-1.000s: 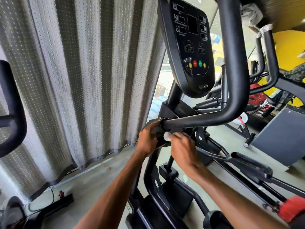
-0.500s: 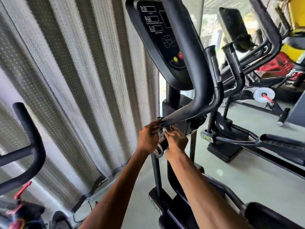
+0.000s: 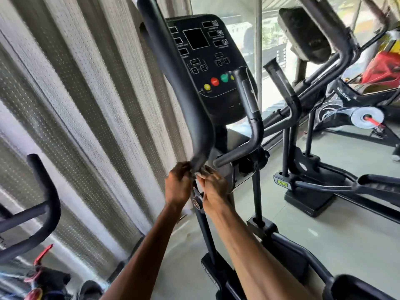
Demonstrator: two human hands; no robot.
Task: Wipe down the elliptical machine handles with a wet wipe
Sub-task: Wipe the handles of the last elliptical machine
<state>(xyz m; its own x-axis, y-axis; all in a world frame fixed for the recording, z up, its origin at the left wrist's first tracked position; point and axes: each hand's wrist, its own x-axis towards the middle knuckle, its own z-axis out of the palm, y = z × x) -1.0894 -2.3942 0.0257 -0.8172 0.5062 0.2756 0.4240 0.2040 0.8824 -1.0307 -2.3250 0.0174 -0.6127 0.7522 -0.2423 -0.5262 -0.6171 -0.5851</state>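
Observation:
The elliptical's long black handle point(image 3: 173, 68) curves down from the top to its lower end near the middle of the view. My left hand point(image 3: 178, 185) curls its fingers round that lower end from the left. My right hand point(image 3: 213, 188) is against the same spot from the right and pinches a small white wet wipe point(image 3: 197, 174), mostly hidden between the fingers. Behind the handle stands the black console point(image 3: 207, 61) with coloured buttons. A shorter fixed grip point(image 3: 249, 100) rises to the right of it.
A dotted grey curtain point(image 3: 86, 109) hangs close on the left. Another machine's black handlebar point(image 3: 45, 202) juts in at the lower left. A second elliptical point(image 3: 303, 33) and a bike flywheel point(image 3: 365, 118) stand to the right on the grey floor point(image 3: 346, 230).
The view has swung up and to the right, so the console now faces me. Both hands stay together at the handle's lower end, with less of the white wipe showing than before.

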